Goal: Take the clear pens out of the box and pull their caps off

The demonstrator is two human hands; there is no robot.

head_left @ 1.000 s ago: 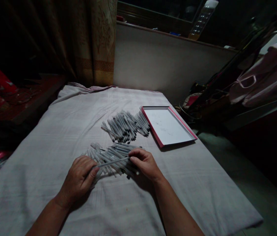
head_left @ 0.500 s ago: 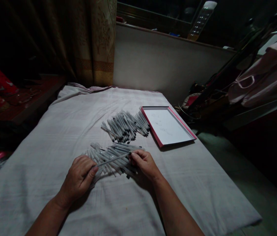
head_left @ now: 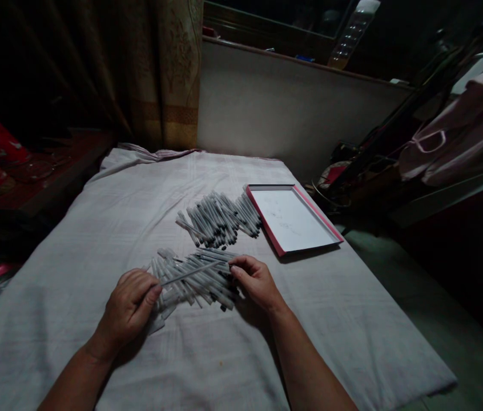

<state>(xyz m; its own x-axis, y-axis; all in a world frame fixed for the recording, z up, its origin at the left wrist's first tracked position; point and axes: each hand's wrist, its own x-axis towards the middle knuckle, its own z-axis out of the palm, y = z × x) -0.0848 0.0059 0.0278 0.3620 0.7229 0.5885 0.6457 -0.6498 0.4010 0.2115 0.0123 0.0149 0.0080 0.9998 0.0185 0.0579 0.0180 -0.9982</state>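
Two bare hands show in the head view, both left of the one shallow, red-sided tray [head_left: 297, 217] and nearer the person than it is. I count one slim pen [head_left: 188, 275] raised between them and two heaps with too many pens to number: the far heap [head_left: 216, 220] lies just beside the tray's left side, the near heap [head_left: 211, 279] left of the tray and closer to the person. The left hand [head_left: 128, 305] is clamped on the slim pen's end farthest from the tray; from that grip the shaft slants over the near heap, towards the tray. The right hand [head_left: 254, 279] has thumb and forefinger close together by the other end; I cannot tell whether they pinch it. Beyond the tray stands one bottle [head_left: 355, 31].
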